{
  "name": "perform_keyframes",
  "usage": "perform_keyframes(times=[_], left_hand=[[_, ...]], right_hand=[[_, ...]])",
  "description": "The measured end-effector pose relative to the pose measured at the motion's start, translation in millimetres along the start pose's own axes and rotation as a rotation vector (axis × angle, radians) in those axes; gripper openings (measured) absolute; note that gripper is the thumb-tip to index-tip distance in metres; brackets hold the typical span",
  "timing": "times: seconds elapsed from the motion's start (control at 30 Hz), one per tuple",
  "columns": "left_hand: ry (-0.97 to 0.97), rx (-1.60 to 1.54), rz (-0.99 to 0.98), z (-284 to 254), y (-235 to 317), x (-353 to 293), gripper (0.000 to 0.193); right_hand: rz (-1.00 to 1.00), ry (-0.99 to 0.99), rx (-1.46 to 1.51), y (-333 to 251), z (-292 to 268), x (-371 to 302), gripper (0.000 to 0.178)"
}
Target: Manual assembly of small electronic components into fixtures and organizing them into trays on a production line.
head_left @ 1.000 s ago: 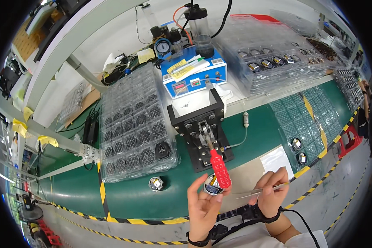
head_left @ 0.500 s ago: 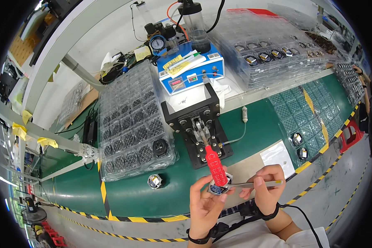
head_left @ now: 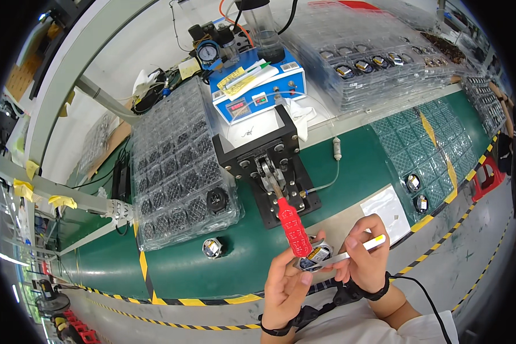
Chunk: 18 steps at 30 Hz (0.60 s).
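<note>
My left hand [head_left: 285, 285] holds an open round watch case [head_left: 322, 255], its inner electronics turned toward me. Metal tweezers [head_left: 358, 250] are pinched in my right hand [head_left: 368, 265], with their tips at the inside of the case. The red grip of a lever [head_left: 294, 228] hangs over the case's far left edge and hides part of it. That lever belongs to a black clamp fixture [head_left: 258, 160] just beyond my hands. Another open watch case [head_left: 212, 247] rests on the green mat to the left.
Left of the fixture stands a stack of clear trays [head_left: 180, 166] with dark watch parts. A blue control box [head_left: 258, 86] sits behind it. At right lie a clear compartment tray [head_left: 424, 149] holding two watch cases and a white sheet [head_left: 384, 212]. More tray stacks [head_left: 378, 74] stand behind.
The watch case has tilted, so more of its inside shows. My right hand has angled the tweezers more steeply, their rear end raised. The whole view has shifted slightly.
</note>
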<state>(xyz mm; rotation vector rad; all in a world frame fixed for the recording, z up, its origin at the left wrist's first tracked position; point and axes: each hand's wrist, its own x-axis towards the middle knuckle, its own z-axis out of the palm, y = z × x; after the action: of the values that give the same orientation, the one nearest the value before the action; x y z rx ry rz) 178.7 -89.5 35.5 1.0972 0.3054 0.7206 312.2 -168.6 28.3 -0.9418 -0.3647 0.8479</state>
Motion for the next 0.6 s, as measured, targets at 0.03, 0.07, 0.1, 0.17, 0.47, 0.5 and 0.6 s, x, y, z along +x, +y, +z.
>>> perform_keyframes(times=[0.03, 0.07, 0.1, 0.17, 0.47, 0.5, 0.6], left_hand=[[-0.008, 0.011, 0.001, -0.7, 0.1, -0.2, 0.043], [-0.008, 0.012, -0.003, -0.6, -0.5, -0.3, 0.043], [0.009, 0.012, 0.017, 0.2, -1.5, 0.0, 0.044], [0.044, 0.012, 0.057, 2.2, -3.8, 0.7, 0.046], [0.13, 0.107, 0.171, 9.6, -14.7, 5.6, 0.05], [0.116, 0.114, 0.157, 9.1, -13.8, 5.3, 0.049], [0.086, 0.129, 0.128, 9.7, -11.4, 5.3, 0.047]], right_hand=[[0.002, 0.003, 0.002, 0.4, 0.1, -0.1, 0.014], [0.012, 0.008, -0.007, 0.7, 0.3, -0.2, 0.015], [0.022, 0.012, -0.017, 1.1, 0.7, -0.3, 0.015], [0.033, 0.017, -0.025, 2.7, 2.1, -1.1, 0.016], [0.02, 0.115, 0.09, 11.4, 10.0, -6.1, 0.017], [0.02, 0.119, 0.09, 11.4, 11.5, -6.6, 0.017], [-0.009, 0.122, 0.048, 10.5, 15.8, -7.9, 0.018]])
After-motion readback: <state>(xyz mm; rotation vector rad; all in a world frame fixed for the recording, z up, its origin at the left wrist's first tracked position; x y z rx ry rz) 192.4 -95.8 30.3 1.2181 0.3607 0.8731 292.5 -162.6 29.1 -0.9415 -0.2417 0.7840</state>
